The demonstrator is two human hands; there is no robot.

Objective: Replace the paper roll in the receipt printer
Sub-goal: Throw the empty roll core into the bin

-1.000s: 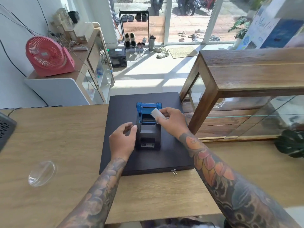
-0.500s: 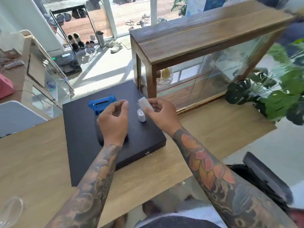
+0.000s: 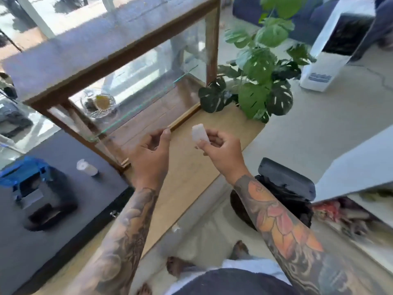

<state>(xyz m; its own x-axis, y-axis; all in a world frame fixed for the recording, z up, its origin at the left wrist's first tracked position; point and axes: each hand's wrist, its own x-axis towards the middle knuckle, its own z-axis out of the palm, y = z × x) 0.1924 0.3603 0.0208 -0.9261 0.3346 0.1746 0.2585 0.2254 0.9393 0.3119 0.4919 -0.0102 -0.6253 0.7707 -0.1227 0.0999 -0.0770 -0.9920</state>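
The black receipt printer (image 3: 40, 194) with its blue lid (image 3: 23, 171) raised stands at the far left on a black cash drawer (image 3: 70, 226). A small white paper roll (image 3: 87, 167) lies on the drawer to the printer's right. My right hand (image 3: 219, 150) pinches a short white strip of paper (image 3: 200, 136), held up over the wooden counter (image 3: 191, 175). My left hand (image 3: 152, 152) hovers beside it with curled fingers apart and nothing in them. Both hands are well to the right of the printer.
A wood-and-glass display case (image 3: 110, 67) stands behind the counter. A leafy green plant (image 3: 261, 81) is beyond the counter's end. A black bin (image 3: 282, 194) sits on the floor at the right, below a white shelf (image 3: 357, 171). A white tower appliance (image 3: 338, 45) stands far right.
The view has swung right, so the printer now sits at the left edge. Both hands moved right, away from the printer, with the paper strip still in my right hand.
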